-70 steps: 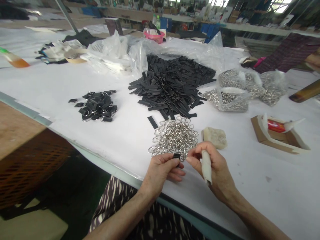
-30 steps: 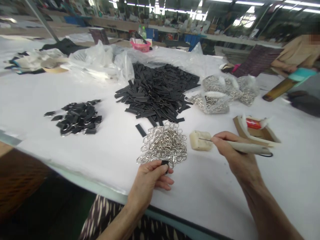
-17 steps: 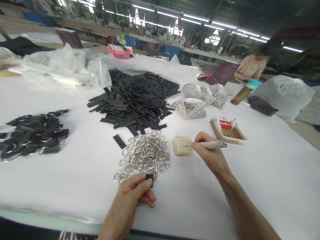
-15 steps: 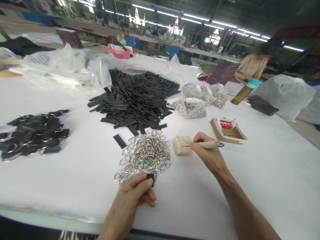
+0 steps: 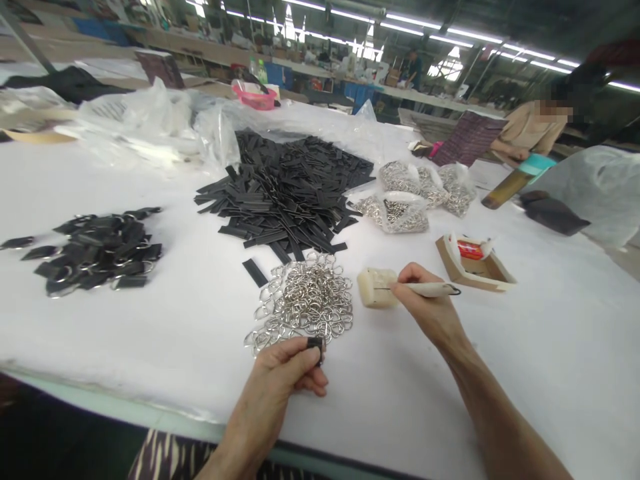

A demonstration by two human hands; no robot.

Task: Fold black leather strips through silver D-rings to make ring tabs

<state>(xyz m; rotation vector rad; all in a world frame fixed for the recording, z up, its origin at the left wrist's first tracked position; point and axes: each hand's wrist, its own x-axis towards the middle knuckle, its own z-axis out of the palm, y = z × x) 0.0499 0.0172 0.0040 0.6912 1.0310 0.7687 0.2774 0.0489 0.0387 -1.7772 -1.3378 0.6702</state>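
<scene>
My left hand (image 5: pixel 287 375) is closed, pinching a small folded black strap piece (image 5: pixel 316 345) at the near edge of a heap of silver metal rings (image 5: pixel 305 303). My right hand (image 5: pixel 425 308) grips a white-handled pointed tool (image 5: pixel 430 289) like a pen. Its thin tip rests on a pale cream block (image 5: pixel 376 287) lying just right of the rings. A large pile of black strips (image 5: pixel 290 193) lies beyond the rings, and one single strip (image 5: pixel 255 272) lies apart on the white table (image 5: pixel 550 347).
A heap of finished black loops with rings (image 5: pixel 97 250) lies at left. Bags of rings (image 5: pixel 415 197) and a cardboard tray holding a red tube (image 5: pixel 473 263) sit at right. Plastic bags (image 5: pixel 150 127) crowd the far left. Another person (image 5: pixel 530 130) sits at the far right.
My right hand swung away from the left hand and brought the tool's tip to the cream block. My left hand keeps its pinch on the black piece. The view lifted and shifted.
</scene>
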